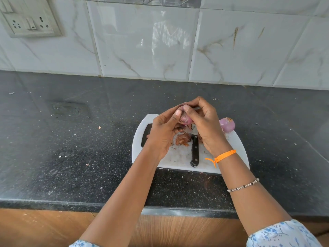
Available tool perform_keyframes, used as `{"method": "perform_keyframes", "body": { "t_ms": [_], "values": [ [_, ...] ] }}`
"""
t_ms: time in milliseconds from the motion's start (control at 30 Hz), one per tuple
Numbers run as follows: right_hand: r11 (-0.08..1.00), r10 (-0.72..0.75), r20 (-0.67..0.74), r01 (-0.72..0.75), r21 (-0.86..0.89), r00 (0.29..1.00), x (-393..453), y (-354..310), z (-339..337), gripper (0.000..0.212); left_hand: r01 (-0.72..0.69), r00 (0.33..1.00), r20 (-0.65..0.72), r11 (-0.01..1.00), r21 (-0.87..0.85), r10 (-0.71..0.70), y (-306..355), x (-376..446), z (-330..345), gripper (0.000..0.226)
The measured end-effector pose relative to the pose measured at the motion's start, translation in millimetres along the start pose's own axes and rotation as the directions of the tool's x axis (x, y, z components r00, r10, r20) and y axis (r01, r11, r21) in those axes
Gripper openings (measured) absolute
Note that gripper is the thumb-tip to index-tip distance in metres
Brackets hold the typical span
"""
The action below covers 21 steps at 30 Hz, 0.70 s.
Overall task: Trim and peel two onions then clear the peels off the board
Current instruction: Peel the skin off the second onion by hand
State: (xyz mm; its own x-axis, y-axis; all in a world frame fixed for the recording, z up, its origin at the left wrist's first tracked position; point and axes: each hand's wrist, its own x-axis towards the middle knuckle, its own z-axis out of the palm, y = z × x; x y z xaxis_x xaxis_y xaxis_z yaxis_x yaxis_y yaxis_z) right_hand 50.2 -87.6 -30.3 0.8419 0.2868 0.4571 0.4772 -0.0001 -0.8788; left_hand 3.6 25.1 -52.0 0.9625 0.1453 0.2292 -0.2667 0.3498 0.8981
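Nearest the camera, two bare forearms in blue-flowered sleeves reach over the wooden cabinet front and the edge of a dark speckled countertop [71,139], the right wrist wearing an orange thread band [224,155] and, lower down the arm, a beaded bracelet [243,185]. Beyond them a white cutting board [238,148] lies on the counter, with a black-handled knife [194,150] resting on it, handle toward the person and blade running away under the hands. Brown onion peels [182,139] sit on the board just left of the knife, and small flecks of skin dot the board and the counter around it. Above the board, the left hand [164,130] and the right hand [204,122] meet around a purple onion [185,119], fingers curled about it and both thumbs pressed on its near face. A second onion [227,124], pale purple, rests at the board's far right corner, apart from the hands. Farther back, glossy marble-patterned wall tiles [231,47] rise from the counter, with a switch and socket plate [28,22] at upper left.
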Motion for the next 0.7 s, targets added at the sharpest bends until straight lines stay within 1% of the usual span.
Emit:
{"method": "perform_keyframes", "body": {
  "t_ms": [67, 133, 300, 367, 533, 700],
  "values": [
    [0.999, 0.032, -0.047, -0.03, 0.043, 0.998, -0.6, -0.9, 0.9, 0.014, -0.001, 1.0, 0.0, 0.999, 0.042, 0.001, -0.4, -0.2, 1.5, 0.045],
    [0.993, 0.068, -0.058, -0.061, 0.103, 0.996, -1.3, -2.6, 0.5, 0.016, -0.003, 1.0, -0.001, 0.998, 0.068, 0.003, -1.7, 0.0, 1.5, 0.049],
    [0.963, 0.189, 0.044, -0.194, 0.186, 0.981, -0.2, -5.6, -6.6, 0.007, -0.001, 1.0, -0.03, 0.997, 0.078, 0.003, -3.6, 2.1, -4.3, 0.046],
    [0.952, 0.217, 0.072, -0.227, 0.205, 0.974, -0.4, -7.4, -9.1, 0.008, 0.004, 1.0, -0.03, 0.997, 0.08, -0.002, -4.2, 2.5, -5.5, 0.044],
    [0.938, 0.231, 0.138, -0.258, 0.23, 0.963, 0.3, -9.3, -15.4, 0.026, -0.002, 1.0, -0.004, 0.997, 0.079, 0.002, -0.8, 1.9, -5.4, 0.043],
    [0.923, 0.199, 0.186, -0.248, 0.294, 0.962, 1.5, -9.5, -19.9, 0.028, 0.007, 1.0, 0.003, 1.0, 0.024, -0.007, 0.4, 2.3, -7.7, 0.038]
  ]
}}
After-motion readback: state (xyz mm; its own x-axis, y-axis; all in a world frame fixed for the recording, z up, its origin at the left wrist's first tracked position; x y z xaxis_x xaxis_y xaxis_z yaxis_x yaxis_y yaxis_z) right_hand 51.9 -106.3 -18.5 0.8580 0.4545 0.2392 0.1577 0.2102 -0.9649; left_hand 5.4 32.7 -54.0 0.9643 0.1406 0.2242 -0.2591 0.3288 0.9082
